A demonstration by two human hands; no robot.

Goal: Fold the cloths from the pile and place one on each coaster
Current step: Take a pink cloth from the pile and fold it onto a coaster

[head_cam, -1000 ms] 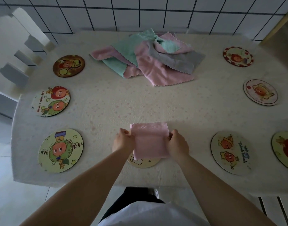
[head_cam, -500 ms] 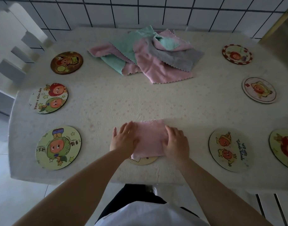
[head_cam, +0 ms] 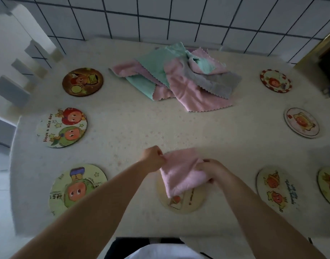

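A folded pink cloth (head_cam: 181,174) hangs tilted just above a pale round coaster (head_cam: 186,203) at the table's near edge, covering the coaster's far part. My left hand (head_cam: 153,158) pinches the cloth's far left corner. My right hand (head_cam: 209,169) grips its right edge, fingers curled round the fabric. A loose pile of pink, mint and grey cloths (head_cam: 179,75) lies at the far middle of the table.
Round cartoon coasters ring the cream tablecloth (head_cam: 123,131): three on the left (head_cam: 83,81), (head_cam: 62,128), (head_cam: 77,188), and several on the right, among them (head_cam: 275,80), (head_cam: 301,122), (head_cam: 277,189). A white chair (head_cam: 20,58) stands at far left, a tiled wall behind.
Both hands went from pressing flat on the cloth to gripping it. The cloth has lifted and tilted, its left corner raised, showing more of the coaster beneath.
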